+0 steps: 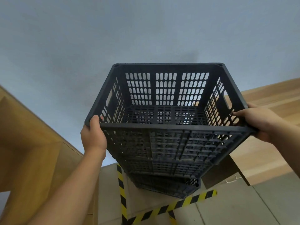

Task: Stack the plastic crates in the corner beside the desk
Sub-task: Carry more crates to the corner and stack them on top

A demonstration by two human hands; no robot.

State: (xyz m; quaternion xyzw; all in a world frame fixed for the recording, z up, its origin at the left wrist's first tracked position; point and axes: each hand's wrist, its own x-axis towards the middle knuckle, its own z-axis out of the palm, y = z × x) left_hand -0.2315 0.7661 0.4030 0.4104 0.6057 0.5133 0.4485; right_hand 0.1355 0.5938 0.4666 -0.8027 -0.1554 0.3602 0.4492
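Observation:
A black perforated plastic crate (pixel 167 127) fills the middle of the view, its open top facing me. My left hand (pixel 93 135) grips its near left corner rim. My right hand (pixel 258 122) grips its near right corner rim. Directly beneath it a second black crate (pixel 168 185) stands on the floor, mostly hidden by the upper one. Whether the upper crate rests on the lower one or hangs just above it I cannot tell.
A wooden desk (pixel 267 114) stands at the right, against the pale blue wall (pixel 146 38). A wooden cabinet side (pixel 32 143) rises at the left. Yellow-and-black hazard tape (pixel 121 192) marks a square on the tiled floor around the crates.

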